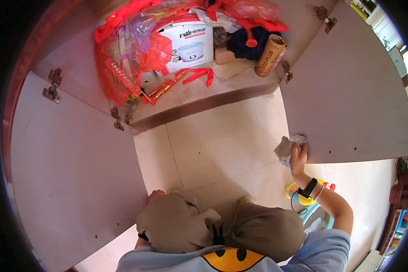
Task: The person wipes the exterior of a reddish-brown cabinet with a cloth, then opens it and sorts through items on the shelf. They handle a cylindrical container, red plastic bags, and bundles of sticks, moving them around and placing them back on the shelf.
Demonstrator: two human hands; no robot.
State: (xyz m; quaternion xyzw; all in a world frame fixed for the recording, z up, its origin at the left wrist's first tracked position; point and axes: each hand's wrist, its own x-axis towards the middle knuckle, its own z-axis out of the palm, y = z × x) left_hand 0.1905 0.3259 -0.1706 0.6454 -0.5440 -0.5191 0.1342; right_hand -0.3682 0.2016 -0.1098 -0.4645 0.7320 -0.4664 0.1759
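Note:
My right hand (pixel 298 159) is closed on a grey, crumpled cleaning cloth (pixel 285 149). It presses the cloth against the near lower corner of the right cabinet door (pixel 349 90), which stands open. Only a bit of my left hand (pixel 155 195) shows past my bent knee, beside the edge of the open left cabinet door (pixel 72 177); its fingers are mostly hidden. Ahead lies the cabinet's shelf (pixel 181 103), packed with a white cooker box (pixel 188 45), red plastic bags (pixel 158 50) and a brown cardboard tube (pixel 270 55).
Metal hinges (pixel 52 93) carry the doors on both sides. Pale floor tiles (pixel 213 140) stretch between the doors. By my right forearm stand a yellow container (pixel 303 198) and a light-blue basin (pixel 323 215). Red-wrapped sticks (pixel 167 86) lie at the shelf's front.

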